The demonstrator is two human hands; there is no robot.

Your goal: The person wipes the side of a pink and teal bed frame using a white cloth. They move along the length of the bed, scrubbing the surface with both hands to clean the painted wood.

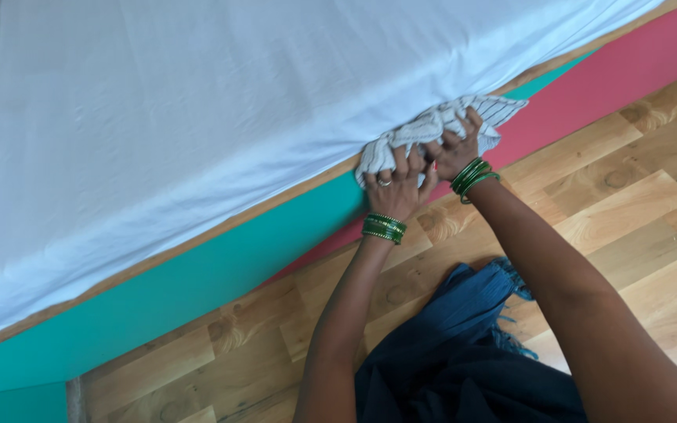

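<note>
Wood floor (636,204), white-sheeted bed (197,117): my left hand (395,188) and right hand (456,153) clench a striped cloth (432,125) at the mattress edge; tugging hard could, I judge, pull the sheet loose.

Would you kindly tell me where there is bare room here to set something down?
The white sheet lies bare left of the hands. The wood floor is free right of the right hand. It is crowded where the left hand and right hand grip the striped cloth.

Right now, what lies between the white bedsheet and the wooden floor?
In the head view, a wooden strip, then a teal and red bed panel, lie between sheet and floor.
</note>
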